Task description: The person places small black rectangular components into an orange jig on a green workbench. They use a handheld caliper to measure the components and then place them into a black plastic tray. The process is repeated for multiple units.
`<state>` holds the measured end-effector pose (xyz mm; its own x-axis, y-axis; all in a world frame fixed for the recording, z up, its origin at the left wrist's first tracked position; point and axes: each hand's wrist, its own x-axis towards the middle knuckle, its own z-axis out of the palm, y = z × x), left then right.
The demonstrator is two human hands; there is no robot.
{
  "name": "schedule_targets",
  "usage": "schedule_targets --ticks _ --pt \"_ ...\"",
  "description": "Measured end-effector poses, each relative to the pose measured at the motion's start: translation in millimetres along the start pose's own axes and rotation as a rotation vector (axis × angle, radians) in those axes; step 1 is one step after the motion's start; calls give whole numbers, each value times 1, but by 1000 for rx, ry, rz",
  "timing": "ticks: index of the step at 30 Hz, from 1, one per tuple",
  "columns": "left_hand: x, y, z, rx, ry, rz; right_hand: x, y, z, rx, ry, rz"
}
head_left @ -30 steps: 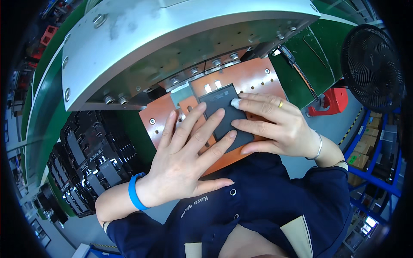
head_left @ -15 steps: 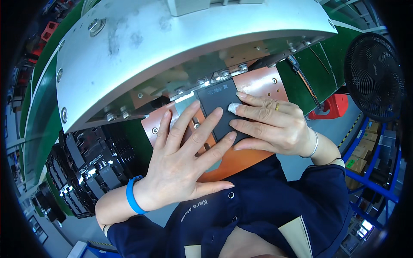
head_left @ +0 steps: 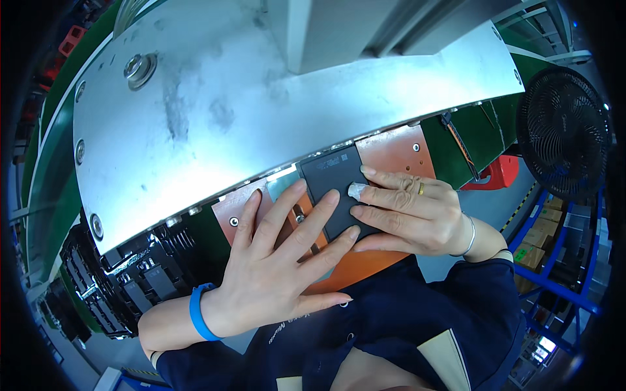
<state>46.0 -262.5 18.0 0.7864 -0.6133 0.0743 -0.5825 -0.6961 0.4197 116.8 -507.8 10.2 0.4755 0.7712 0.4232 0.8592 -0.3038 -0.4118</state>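
A flat black rectangular block (head_left: pixel 331 171) lies on a copper-coloured fixture plate (head_left: pixel 394 151), its far end at the edge of the metal housing above. My left hand (head_left: pixel 270 260) is spread open; its fingertips reach over the fixture's slotted left part and the block's left edge. My right hand (head_left: pixel 417 212) rests on the block's right side with fingers stretched out and thumb near the front edge. Something white (head_left: pixel 356 191), a wrap or a bit of cloth, covers one of its fingertips. An orange surface (head_left: pixel 368 264) shows below both hands.
The large silver metal housing (head_left: pixel 228 111) overhangs the fixture. Black stacked trays or parts (head_left: pixel 140 277) stand at left. On the green surface at right lie a slim tool (head_left: pixel 460 143) and a red object (head_left: pixel 499 173), near a black fan (head_left: pixel 566 133). Blue shelving (head_left: pixel 561 283) holds boxes.
The view has shifted, so the housing's top fills more of the picture and hides its underside. Both hands keep nearly the same places on the block and fixture.
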Motion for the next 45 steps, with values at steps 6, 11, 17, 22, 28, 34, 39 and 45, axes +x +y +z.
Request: schedule_targets --ticks 6,11,17,22,28,34,39,45 --pt "0 0 0 -2 1 0 2 1 -2 14 -10 5" --pt "1 -1 1 0 5 4 0 1 -1 4 -12 6" --pt "1 0 0 14 10 3 1 -2 -2 -30 -24 15" --pt "0 1 0 10 43 9 -1 -21 -11 67 -160 187" --pt "-2 0 1 0 61 25 8 -37 -33 1151 -128 703" --pt "-3 3 2 32 82 68 14 -20 -36 1324 140 1036" --pt "-9 5 1 77 110 153 23 -12 -18 985 -26 966" --pt "-14 28 -13 -575 285 -11 -4 -22 -22 1099 227 738"
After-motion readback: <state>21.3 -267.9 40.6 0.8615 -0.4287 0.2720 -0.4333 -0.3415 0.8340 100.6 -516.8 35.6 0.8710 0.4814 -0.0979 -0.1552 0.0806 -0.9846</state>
